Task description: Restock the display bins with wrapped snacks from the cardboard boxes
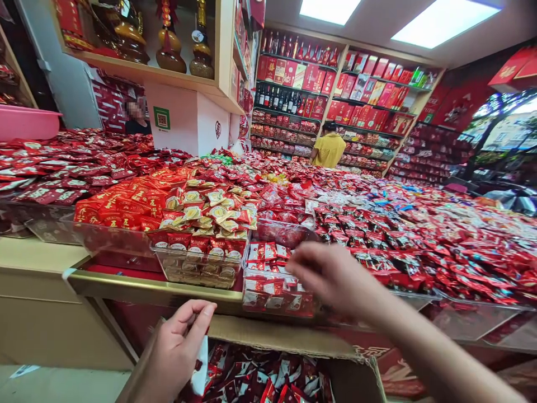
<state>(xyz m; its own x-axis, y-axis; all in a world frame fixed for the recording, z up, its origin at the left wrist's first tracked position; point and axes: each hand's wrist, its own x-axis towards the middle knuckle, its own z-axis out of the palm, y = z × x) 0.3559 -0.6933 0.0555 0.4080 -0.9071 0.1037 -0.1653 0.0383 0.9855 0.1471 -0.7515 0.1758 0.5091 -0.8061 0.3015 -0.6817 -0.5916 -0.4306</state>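
Observation:
My left hand is closed, thumb against the bent index finger, above an open cardboard box at the bottom. A white and dark red snack packet sticks out from under its fingers. My right hand reaches in from the right, over the edge of a clear plastic bin. Motion smears its fingers, and I cannot make out anything in them. Red and white packets stand in rows inside that bin. Many loose packets of dark red and white fill the cardboard box.
Left of the bin stands another clear bin with gold durian packets, beside red packets. Heaps of wrapped sweets spread rightward. A white pillar rises behind. A person in yellow stands by the back shelves.

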